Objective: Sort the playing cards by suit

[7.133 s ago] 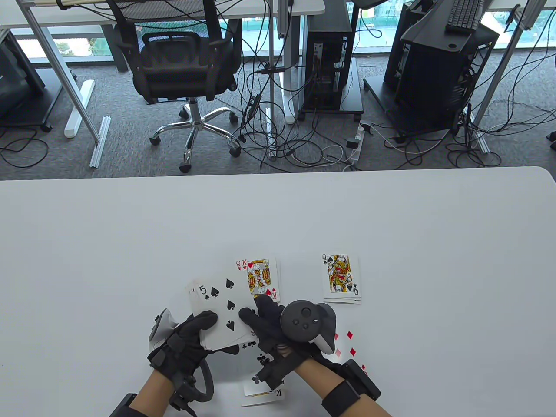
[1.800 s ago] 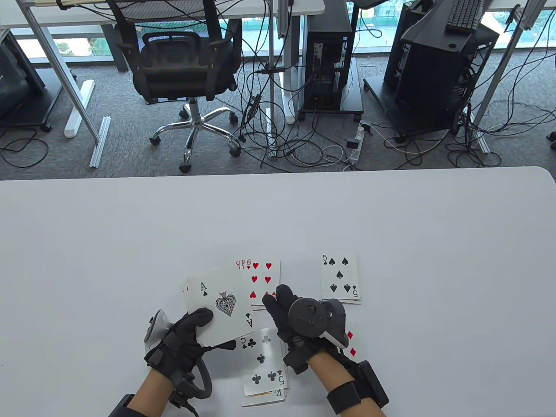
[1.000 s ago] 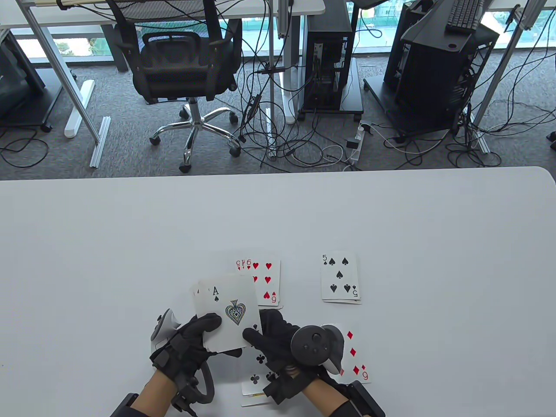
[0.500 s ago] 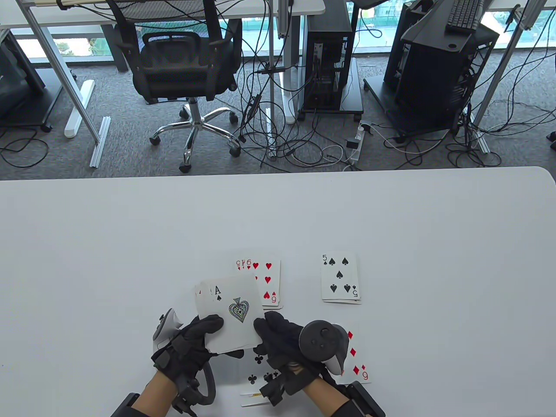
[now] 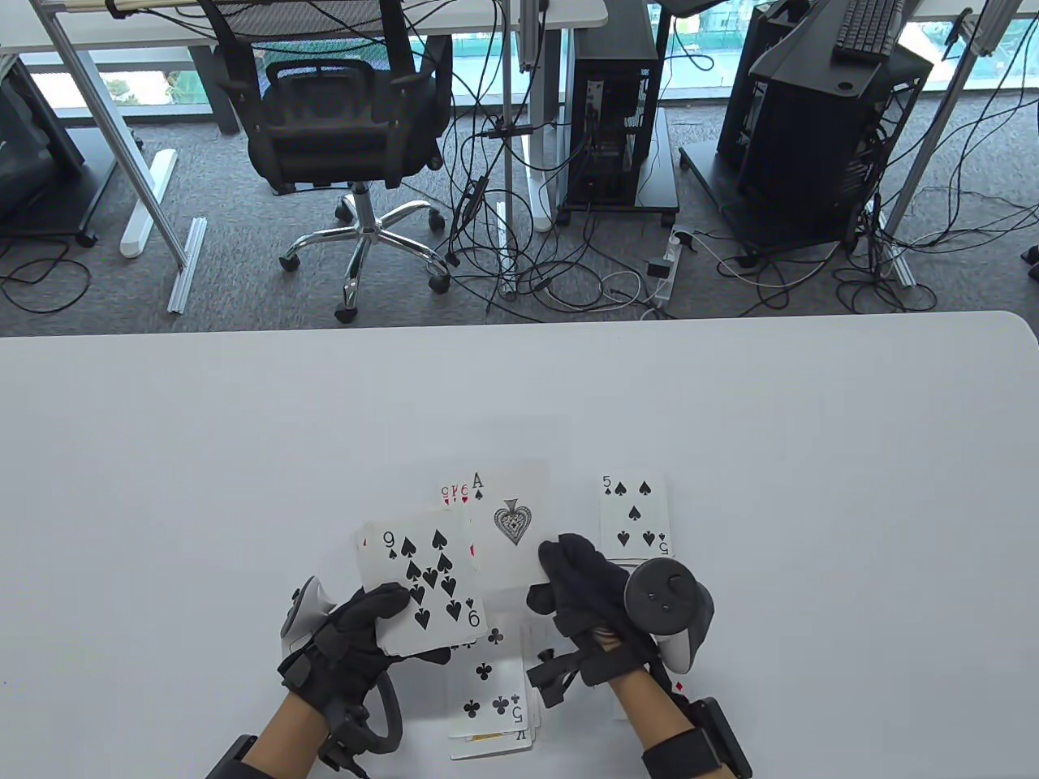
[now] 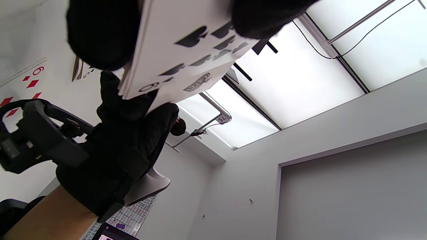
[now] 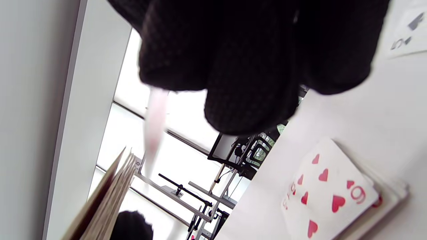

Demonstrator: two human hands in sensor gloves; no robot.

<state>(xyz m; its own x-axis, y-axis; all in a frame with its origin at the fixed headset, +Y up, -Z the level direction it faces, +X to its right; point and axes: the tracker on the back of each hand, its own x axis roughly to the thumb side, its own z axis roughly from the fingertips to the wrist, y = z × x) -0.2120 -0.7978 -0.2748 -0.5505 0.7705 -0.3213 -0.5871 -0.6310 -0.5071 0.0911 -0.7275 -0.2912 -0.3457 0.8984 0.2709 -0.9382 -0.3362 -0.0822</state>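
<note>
Four face-up card piles (image 5: pixel 635 519) flank right hand's (image 5: pixel 586 592) ace (image 5: pixel 511 527).

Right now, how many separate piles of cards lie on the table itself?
4: hearts pile far left, under the ace held above it; spades pile far right; clubs pile near, between the hands; diamonds pile, hidden by the right hand from above.

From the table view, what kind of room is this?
Likely an office or lab workspace: a mesh office chair, desktop computer towers on the carpet, and tangled cables beyond the white table.
</note>
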